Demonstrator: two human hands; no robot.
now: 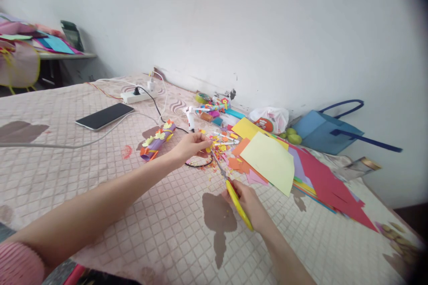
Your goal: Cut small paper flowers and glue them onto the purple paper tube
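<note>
My right hand (245, 198) is closed round the yellow handles of a pair of scissors (239, 205), whose blades point up and left toward my other hand. Between the fingertips of my left hand (194, 146) is a small yellow piece of paper (209, 148), right at the scissor tips. Whether the blades touch it is too small to tell. Just left of that hand lies a purple paper roll (158, 141) trimmed with pale yellow and orange paper shapes. Scattered paper scraps (222, 151) cover the cloth beyond my hands.
A white glue gun (190, 118) stands behind my left hand. Sheets of coloured paper (269, 160) spread to the right, near a blue bag (327, 131) and green fruit (292, 137). Leftward are a phone (105, 116), a power strip (138, 95) and loose cables.
</note>
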